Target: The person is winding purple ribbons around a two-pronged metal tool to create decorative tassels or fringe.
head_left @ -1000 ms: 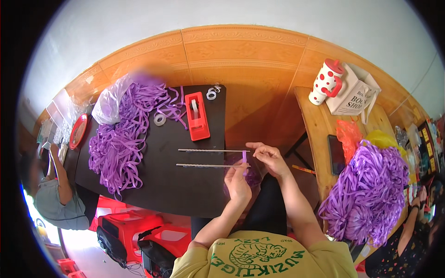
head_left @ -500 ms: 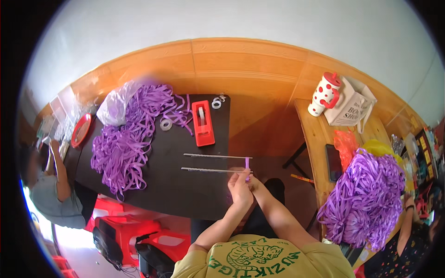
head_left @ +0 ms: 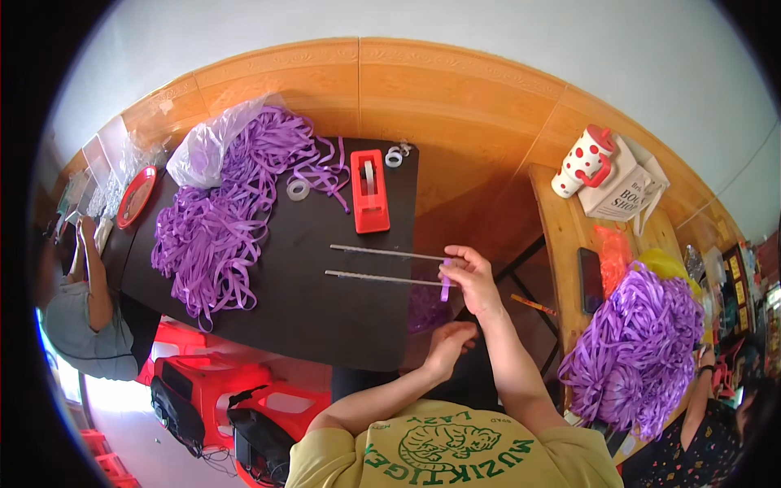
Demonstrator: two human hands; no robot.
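Two thin parallel metal rods (head_left: 366,276) stick out over the right edge of the black table. A short piece of purple ribbon (head_left: 445,290) hangs across their right ends. At the far rod's end, my right hand (head_left: 476,281) pinches this ribbon between thumb and fingers; its other fingers are loosely bent. Nearer my body, below the ribbon, my left hand (head_left: 447,351) is apart from the rods. Its fingers point right, slightly bent, with the thumb a little away, and nothing shows in them.
On the black table (head_left: 325,321) lie a purple ribbon heap (head_left: 215,240), a red tape dispenser (head_left: 371,195) and tape rolls (head_left: 298,189). A wooden table (head_left: 561,236) at right holds another ribbon pile (head_left: 639,350), a phone (head_left: 590,281) and a dotted tumbler (head_left: 583,163). People sit at both sides.
My left hand has come away from the ribbon, down toward my body. My right hand has moved up to the rod ends and pinches the ribbon there. The whole view has shifted slightly.
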